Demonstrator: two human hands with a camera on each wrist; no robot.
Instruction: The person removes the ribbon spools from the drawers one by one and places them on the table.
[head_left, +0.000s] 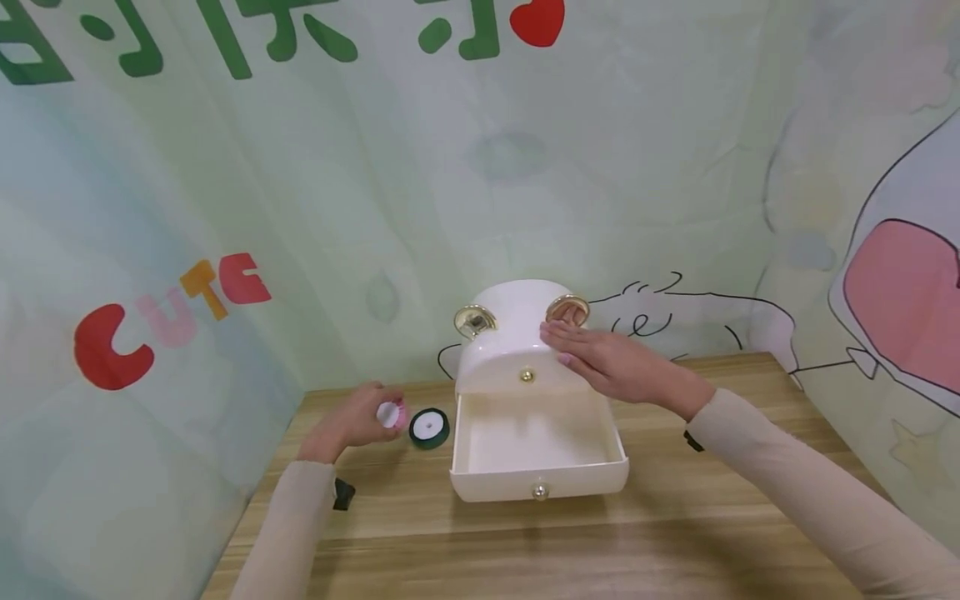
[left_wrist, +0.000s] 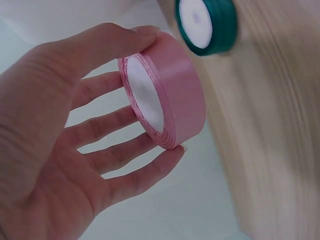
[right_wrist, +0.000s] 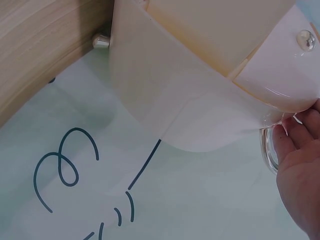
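My left hand (head_left: 363,417) grips a roll of pink ribbon (left_wrist: 175,90) between thumb and fingers, above the left part of the table. Just right of it on the wood lies a roll of dark green ribbon (head_left: 429,427) with a white core face. A white storage box (head_left: 517,321) with gold-rimmed round ears stands at the back. Its lower drawer (head_left: 536,437) is pulled out and has nothing in it; the small upper drawer, with a gold knob (head_left: 527,376), is closed. My right hand (head_left: 611,362) rests its straight fingers on the box top beside the right ear (head_left: 567,311).
The wooden table (head_left: 525,550) runs up to a printed cloth backdrop (head_left: 450,183) behind and at both sides. The drawer's front knob (head_left: 540,491) sticks out toward me. A dark wrist strap piece (head_left: 343,494) shows beside the left sleeve.
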